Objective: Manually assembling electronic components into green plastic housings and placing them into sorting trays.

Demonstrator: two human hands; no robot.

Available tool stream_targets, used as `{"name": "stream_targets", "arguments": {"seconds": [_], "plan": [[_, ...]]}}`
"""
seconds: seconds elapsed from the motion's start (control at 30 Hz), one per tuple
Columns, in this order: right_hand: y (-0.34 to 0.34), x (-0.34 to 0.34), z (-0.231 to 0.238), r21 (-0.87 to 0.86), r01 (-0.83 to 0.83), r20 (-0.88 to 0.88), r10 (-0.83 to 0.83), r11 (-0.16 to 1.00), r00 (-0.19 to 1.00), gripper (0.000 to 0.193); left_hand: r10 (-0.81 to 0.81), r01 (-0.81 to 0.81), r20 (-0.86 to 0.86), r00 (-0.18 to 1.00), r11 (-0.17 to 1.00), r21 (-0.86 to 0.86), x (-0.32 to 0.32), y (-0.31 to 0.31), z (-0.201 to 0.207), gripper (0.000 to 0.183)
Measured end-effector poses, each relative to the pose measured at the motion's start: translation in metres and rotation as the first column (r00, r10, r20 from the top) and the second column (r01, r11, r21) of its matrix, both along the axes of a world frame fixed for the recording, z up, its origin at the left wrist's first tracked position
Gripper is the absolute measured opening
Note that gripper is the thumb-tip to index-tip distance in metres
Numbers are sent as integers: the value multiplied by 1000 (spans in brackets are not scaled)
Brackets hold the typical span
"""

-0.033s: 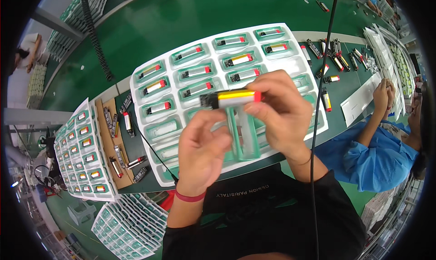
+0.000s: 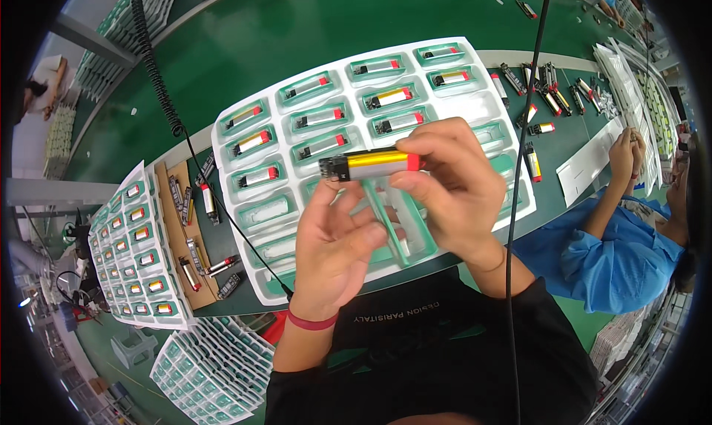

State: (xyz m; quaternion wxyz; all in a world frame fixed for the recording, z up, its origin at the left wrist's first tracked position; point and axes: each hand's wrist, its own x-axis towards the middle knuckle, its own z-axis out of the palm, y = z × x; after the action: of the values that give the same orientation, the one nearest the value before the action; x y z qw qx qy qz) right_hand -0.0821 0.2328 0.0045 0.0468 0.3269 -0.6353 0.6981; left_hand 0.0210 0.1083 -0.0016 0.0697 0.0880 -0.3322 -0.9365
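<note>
In my right hand (image 2: 456, 188) I pinch the red end of a cylindrical battery cell (image 2: 374, 164), held level above the white tray. Its body is yellow and silver, with a black part carrying small fittings at the left end. Just below that end is my left hand (image 2: 341, 236), palm up. The left thumb and fingers close loosely around the edge of a pale green plastic insert (image 2: 415, 236) with a long recess; part of the grip is hidden. Beneath both hands lies the large white tray (image 2: 356, 132), with similar cells in many of its green pockets.
Loose cells (image 2: 552, 99) lie on the green table at the right, others on cardboard (image 2: 196, 236) at the left. A second filled tray (image 2: 133, 254) stands at the left edge. Cables hang across the view. A person in a blue sleeve (image 2: 601, 247) works at the right.
The cell has shifted slightly left and its black end shows more sharply. My left fingers have spread around the green insert, which has tilted. The coiled cable at the left has swung.
</note>
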Motion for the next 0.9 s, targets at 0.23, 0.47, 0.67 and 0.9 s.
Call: {"name": "stream_targets", "arguments": {"seconds": [0.23, 0.47, 0.67, 0.9], "plan": [[9, -8, 6, -39, -109, 27, 110, 993, 994, 33, 65, -74, -40, 997, 953, -295, 4, -16, -4, 52], [18, -7, 20, 287, -101, -196, 162, 953, 967, 36, 175, -259, -204, 963, 807, -531, -4, -24, -8, 48], [9, -7, 12, 265, -68, -225, 130, 962, 966, 34, 164, -235, -182, 970, 828, -508, -2, -23, -4, 43], [4, -8, 9, 329, -58, -150, 113, 943, 982, 31, 238, -291, -168, 957, 772, -564, -4, -22, -5, 42]]}}
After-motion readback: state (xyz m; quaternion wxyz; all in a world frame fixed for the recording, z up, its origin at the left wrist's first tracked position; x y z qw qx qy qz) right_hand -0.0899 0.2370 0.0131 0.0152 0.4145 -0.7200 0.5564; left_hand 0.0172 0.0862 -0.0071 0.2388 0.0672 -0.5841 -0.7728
